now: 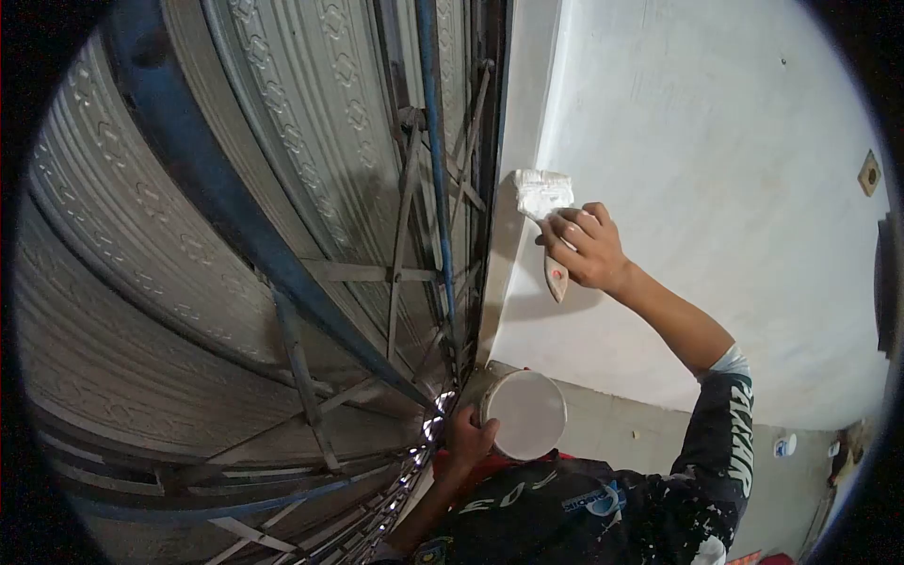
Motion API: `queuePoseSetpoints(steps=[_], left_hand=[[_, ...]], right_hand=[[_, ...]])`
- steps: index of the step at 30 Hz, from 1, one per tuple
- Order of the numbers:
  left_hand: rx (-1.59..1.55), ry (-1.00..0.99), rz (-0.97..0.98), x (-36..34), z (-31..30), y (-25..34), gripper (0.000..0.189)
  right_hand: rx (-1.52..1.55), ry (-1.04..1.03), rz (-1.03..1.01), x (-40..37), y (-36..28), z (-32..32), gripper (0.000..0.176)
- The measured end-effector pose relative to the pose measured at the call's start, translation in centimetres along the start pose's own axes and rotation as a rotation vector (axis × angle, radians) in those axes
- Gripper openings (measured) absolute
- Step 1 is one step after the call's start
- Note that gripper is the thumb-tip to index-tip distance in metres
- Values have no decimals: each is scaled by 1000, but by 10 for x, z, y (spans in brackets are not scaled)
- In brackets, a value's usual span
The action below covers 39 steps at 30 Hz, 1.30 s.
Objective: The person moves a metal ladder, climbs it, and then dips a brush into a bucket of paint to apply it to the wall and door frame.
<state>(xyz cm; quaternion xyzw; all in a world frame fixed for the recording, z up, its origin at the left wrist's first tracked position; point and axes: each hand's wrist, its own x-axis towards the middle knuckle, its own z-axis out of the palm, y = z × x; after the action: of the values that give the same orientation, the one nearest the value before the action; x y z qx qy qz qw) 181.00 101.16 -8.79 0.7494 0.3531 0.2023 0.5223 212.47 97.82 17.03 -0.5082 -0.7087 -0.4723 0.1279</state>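
My right hand is closed around the wooden handle of a wide paintbrush. White paint coats its bristles, which lie against the white wall near the inside corner by the door frame. The pointed handle end sticks out below my fingers. Lower down, my left hand grips the side of a round paint bucket, thumb at the rim. White or pale paint shows inside it. The bucket is held close to my body, in front of my dark, paint-spotted shirt.
On the left stands a folding metal gate with a blue bar and crossed slats, close to my left arm. The white wall fills the right side, with a small wall box. A white container rests on the grey floor.
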Motion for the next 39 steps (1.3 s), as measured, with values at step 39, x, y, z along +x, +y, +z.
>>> queuePoseSetpoints(steps=[39], left_hand=[[7, -154, -108, 2, -6, 20, 43]], right_hand=[[272, -103, 103, -49, -36, 26, 18]])
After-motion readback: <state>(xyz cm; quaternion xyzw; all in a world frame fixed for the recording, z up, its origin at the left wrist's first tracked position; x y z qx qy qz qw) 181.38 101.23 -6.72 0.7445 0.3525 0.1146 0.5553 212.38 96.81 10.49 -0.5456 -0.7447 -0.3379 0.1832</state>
